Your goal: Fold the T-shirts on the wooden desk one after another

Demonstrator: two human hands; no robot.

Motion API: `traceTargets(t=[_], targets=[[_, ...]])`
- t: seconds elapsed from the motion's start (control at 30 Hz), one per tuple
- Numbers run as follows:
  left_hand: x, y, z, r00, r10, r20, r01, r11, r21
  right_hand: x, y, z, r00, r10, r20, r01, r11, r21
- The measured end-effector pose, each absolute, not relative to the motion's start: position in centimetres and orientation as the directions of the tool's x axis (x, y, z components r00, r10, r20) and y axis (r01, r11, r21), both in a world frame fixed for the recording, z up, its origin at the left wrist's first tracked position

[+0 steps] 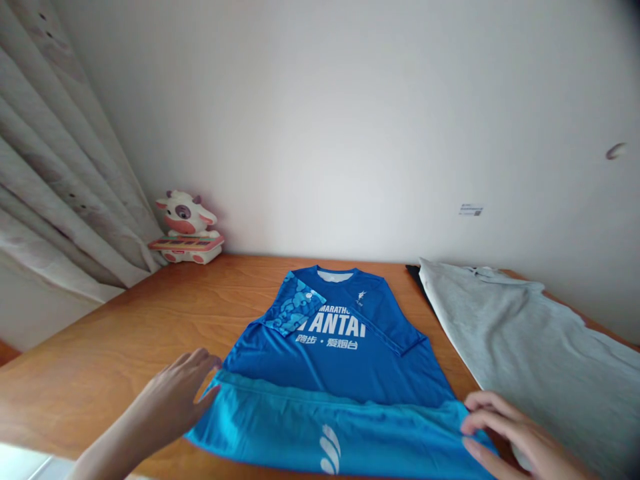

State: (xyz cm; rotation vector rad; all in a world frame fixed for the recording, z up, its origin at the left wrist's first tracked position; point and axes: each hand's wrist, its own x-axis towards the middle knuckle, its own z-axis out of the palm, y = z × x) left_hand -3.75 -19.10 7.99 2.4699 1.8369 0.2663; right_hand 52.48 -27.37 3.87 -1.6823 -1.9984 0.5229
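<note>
A blue short-sleeved T-shirt (320,367) lies spread on the wooden table, its collar toward the wall. White lettering runs across its chest. The patterned left sleeve (295,310) is folded inward over the lettering, and the plain right sleeve lies inward too. A lighter blue band of the hem (280,417) is turned up across the near end, showing a white leaf-like mark. My left hand (177,393) is at the band's left end, thumb and fingers apart. At the right end, my right hand (505,427) has bent fingers and thumb closed on the shirt's edge.
A grey garment (500,320) lies on the right of the table (165,320), with a bit of black cloth (416,275) beside it. A cow toy with a keyboard (187,227) stands at the back left by the curtain (55,147). Behind is a white wall (320,133).
</note>
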Motion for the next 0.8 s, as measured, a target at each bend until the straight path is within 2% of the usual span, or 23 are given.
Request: traceTargets(t=[0.13,0.27,0.43,0.6,0.8], targets=[[1.1,-18.0,6.6,0.423,0.871,0.251,0.88,-0.46,0.113,49.0,-23.8,4.7,-0.124,0.942,0.311,0.875,0.251,-0.414],[3.1,-17.8,4.0,0.54,0.795,0.275,0.826,-0.564,0.007,46.9,-21.8,2.1,-0.259,0.918,0.301,0.91,0.337,-0.242],[0.1,-18.7,2.3,0.601,0.75,0.277,0.788,-0.613,-0.048,47.8,-22.9,-2.9,-0.269,0.891,0.366,0.942,0.323,-0.096],[-1.7,-19.1,2.9,0.605,0.756,0.25,0.785,-0.619,-0.028,49.0,-23.7,-3.4,-0.283,0.894,0.348,0.944,0.324,-0.065],[2.3,-17.3,4.1,0.539,0.792,0.286,0.815,-0.576,0.062,44.6,-21.3,1.0,-0.177,0.899,0.4,0.96,0.247,-0.13]])
